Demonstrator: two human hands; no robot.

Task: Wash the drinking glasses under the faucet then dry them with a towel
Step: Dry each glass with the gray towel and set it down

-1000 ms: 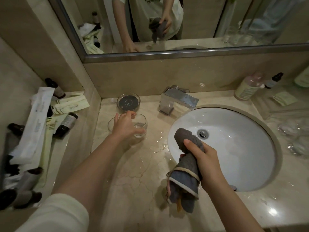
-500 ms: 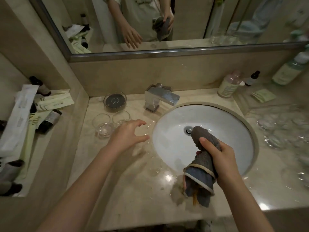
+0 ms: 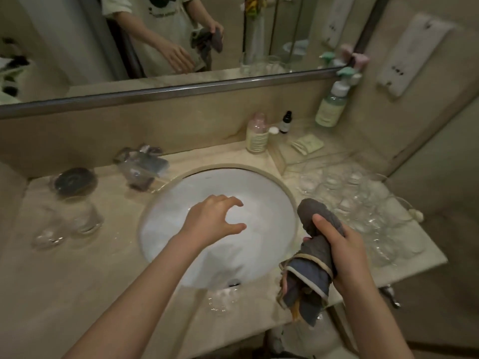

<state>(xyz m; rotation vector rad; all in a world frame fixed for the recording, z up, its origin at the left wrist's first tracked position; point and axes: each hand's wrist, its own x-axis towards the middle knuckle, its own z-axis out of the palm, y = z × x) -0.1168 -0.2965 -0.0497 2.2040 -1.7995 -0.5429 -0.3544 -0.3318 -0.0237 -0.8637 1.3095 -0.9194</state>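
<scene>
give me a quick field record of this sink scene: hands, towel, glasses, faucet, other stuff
left hand: over the sink basin, fingers loosely curved, holding nothing
right hand: grips the grey towel, bunched, at the basin's right edge
glasses left: a few clear ones on the counter, left of the basin
glasses right: cluster of clear ones, right of the basin
faucet: behind the basin, blurred; running or not, cannot tell
bottles: against the back wall, right side

both forearms are bare to the frame edge. the mirror shows a pale short-sleeved t-shirt point(image 3: 166, 19) with a dark print across the chest.
</scene>
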